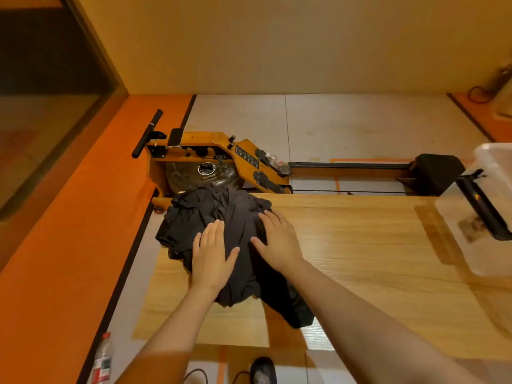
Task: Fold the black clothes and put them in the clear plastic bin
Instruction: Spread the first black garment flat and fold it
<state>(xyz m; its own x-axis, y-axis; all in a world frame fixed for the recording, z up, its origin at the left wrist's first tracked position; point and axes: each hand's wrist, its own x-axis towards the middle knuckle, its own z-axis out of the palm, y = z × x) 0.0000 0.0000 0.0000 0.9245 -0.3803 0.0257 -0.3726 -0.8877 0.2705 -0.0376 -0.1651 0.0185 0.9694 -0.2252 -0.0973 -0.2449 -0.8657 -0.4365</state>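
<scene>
Head view.

- Black clothes (221,234): one crumpled heap, centre-left of frame, on the wooden table (360,259) and reaching its left edge. The long axis runs from upper left to lower right, with a loose end pointing toward the lower centre.
- My left hand (212,253): flat, fingers straight, pressing the heap's middle.
- My right hand (277,245): flat, fingers spread, resting on the heap's right side. Neither hand grips cloth.
- Clear plastic bin (493,195): on the table at the right edge of frame, well apart from the heap. Its contents are blurred and I cannot tell what they are.
- Rowing machine (210,159): behind the table.
- Water bottle (102,358): lower left.
</scene>
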